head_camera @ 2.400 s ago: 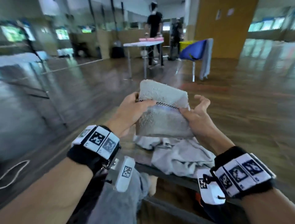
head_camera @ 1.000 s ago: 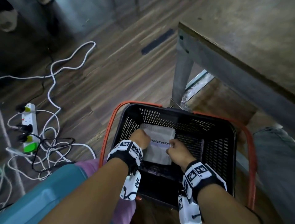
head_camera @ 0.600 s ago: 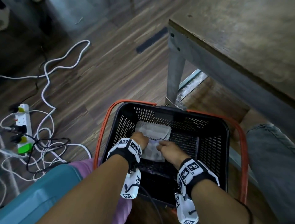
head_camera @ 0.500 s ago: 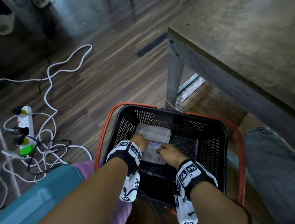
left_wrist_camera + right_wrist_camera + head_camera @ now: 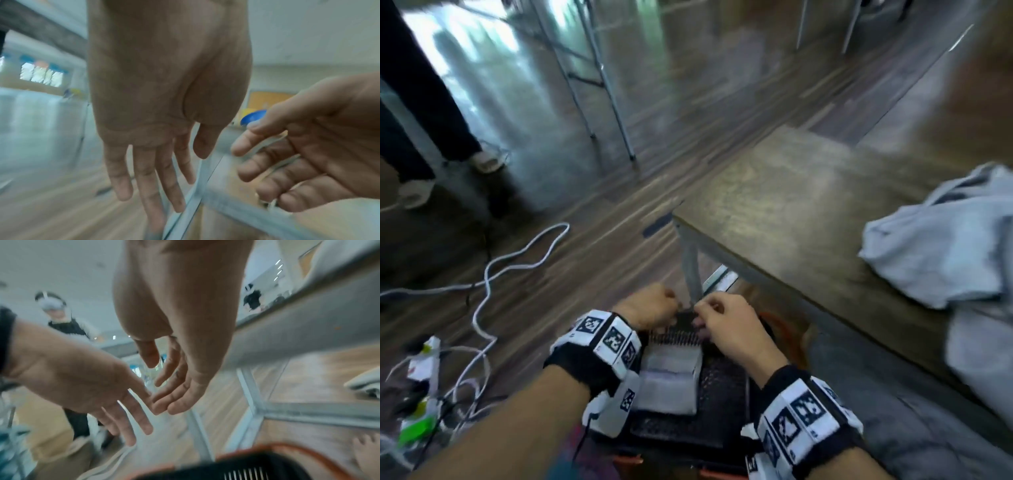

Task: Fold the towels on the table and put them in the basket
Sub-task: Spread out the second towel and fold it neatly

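Note:
A folded grey towel (image 5: 669,380) lies inside the black mesh basket (image 5: 722,394), which has an orange rim (image 5: 308,451) and stands on the floor by the table leg. Above the basket's far edge, my left hand (image 5: 654,310) and right hand (image 5: 717,317) hover close together and hold nothing. The left wrist view shows my left hand (image 5: 156,186) with straight, loose fingers. My right hand (image 5: 164,386) also has relaxed fingers in the right wrist view. A heap of unfolded grey towels (image 5: 945,246) rests on the wooden table (image 5: 791,192) at the right.
White cables (image 5: 517,257) and a power strip (image 5: 421,373) lie on the floor at the left. Another person's legs (image 5: 424,137) stand at the far left. Metal legs of a folding table (image 5: 606,85) rise behind. My knee in grey jeans (image 5: 900,431) is at lower right.
Both hands have let go of the folded towel, left it in the basket and lifted above its far edge. The head view has swung up to show the table and the towel heap.

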Tool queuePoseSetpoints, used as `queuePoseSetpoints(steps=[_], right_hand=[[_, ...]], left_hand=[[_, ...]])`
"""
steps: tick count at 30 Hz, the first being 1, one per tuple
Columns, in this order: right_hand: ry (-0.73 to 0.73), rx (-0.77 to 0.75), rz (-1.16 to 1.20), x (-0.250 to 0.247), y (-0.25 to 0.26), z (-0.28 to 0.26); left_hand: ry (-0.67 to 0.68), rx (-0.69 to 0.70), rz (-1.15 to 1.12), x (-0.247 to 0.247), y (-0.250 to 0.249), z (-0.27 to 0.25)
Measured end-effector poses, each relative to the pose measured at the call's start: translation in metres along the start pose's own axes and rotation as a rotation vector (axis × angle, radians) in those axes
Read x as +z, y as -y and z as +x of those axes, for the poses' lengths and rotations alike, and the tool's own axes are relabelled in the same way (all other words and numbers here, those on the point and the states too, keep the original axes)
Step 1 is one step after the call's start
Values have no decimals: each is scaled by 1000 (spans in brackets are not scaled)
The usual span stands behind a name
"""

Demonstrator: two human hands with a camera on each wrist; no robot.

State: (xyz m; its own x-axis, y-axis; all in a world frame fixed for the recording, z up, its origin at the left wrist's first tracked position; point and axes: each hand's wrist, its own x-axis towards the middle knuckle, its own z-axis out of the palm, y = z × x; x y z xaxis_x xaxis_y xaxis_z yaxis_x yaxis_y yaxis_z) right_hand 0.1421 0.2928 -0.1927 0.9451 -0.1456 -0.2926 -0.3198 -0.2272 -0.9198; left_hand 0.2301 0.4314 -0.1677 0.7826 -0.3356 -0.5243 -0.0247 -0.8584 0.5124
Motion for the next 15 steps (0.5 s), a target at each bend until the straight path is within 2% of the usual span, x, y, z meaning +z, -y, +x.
queuePoseSetpoints(steps=[4, 8, 11, 15], right_hand=[[-149, -93, 81, -83, 71, -53], [-284, -190, 89, -175, 130, -130], [-386, -233, 45, -230, 144, -202], [-535, -179, 38, -284, 123, -277]], left_hand=[[-161, 256, 29, -31, -103, -51], [-202, 505, -3, -34, -213, -118], [-159, 668, -9, -17, -282, -168], [-85, 804, 40, 27, -346, -207]])
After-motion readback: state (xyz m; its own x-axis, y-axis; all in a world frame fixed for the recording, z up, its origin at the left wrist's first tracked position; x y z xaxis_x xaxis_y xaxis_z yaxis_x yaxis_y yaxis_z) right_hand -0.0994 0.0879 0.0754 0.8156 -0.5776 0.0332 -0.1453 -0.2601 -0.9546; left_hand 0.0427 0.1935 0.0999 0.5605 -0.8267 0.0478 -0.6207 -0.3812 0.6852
